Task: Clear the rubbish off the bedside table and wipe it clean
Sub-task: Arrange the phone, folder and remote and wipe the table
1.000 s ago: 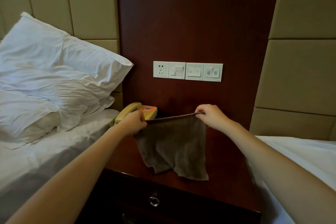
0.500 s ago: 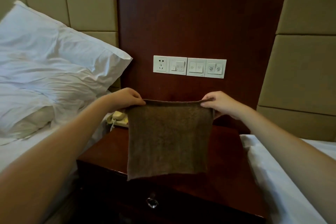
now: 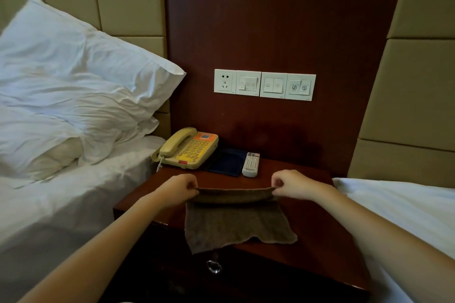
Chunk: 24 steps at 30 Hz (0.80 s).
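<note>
Change since earlier: I see the brown cloth (image 3: 236, 224) lower than half a second ago; then it hung upright and flat between the hands above the bench, now its lower part lies spread on the bench top and its top edge is folded towards me. With the cloth down, the telephone, folder and remote at the far side come into sight.
Cloth: it sits at the near middle of the bench (image 3: 317, 214), and its near left corner hangs over the front edge above the drawer knob (image 3: 213, 266).
Far side of bench: a yellow telephone (image 3: 188, 148) stands at the far left corner, handset on its cradle; just right of it lies a dark blue folder (image 3: 225, 162), and a white remote (image 3: 251, 164) lies along the folder's right edge.
Surroundings: a bed with white pillows (image 3: 73, 96) lies to the left, another white bed (image 3: 403, 206) to the right, and a row of white wall switches (image 3: 264, 84) is on the dark wooden panel behind.
In the way: I see nothing lying between the cloth and the far things.
Left hand (image 3: 179, 188): I see it clenched, pinching the cloth's upper left corner.
Right hand (image 3: 293, 183): I see it clenched, pinching the upper right corner, the edge drawn fairly taut between the two.
</note>
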Motion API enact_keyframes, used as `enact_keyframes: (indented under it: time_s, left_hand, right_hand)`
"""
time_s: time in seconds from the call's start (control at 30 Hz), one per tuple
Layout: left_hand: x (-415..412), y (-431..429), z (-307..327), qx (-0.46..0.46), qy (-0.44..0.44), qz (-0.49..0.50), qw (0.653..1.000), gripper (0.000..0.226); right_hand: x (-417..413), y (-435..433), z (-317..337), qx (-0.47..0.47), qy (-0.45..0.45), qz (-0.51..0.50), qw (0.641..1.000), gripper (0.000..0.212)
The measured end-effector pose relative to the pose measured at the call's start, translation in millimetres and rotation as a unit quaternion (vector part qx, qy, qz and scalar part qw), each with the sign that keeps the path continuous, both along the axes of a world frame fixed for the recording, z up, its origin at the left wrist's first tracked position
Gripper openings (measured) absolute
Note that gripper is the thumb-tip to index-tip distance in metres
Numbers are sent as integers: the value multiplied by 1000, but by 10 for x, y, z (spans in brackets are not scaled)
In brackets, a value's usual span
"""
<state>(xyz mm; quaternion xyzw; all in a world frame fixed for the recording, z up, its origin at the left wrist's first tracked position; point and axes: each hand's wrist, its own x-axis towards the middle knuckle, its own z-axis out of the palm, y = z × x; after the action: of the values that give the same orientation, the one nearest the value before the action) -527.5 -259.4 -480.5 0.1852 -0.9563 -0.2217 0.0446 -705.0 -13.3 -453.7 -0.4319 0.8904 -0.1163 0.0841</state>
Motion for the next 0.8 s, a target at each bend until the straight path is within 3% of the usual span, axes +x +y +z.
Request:
enact_keyframes:
  time_s: [0.3,0.43,0.6,0.7,0.8]
  left_hand:
    - [429,345,-134,-11,-27,-87,996,18]
    - [543,429,-209,-35,-8,-104,994,25]
    - [634,481,-222,-52,-31,-135,989,16]
    - [625,495,-234,-45,-63,-132,988,30]
    - [552,443,-245,-43,-35,-92,994,20]
  right_hand:
    - [307,275,-46,97,-52,27,994,14]
    - [350,346,-100,100,-65,35,992,14]
    - [340,389,-134,108,-78,45,990,15]
    - [323,387,-121,148,-87,56,983,13]
    - [322,375,-48,181,-99,59,977,11]
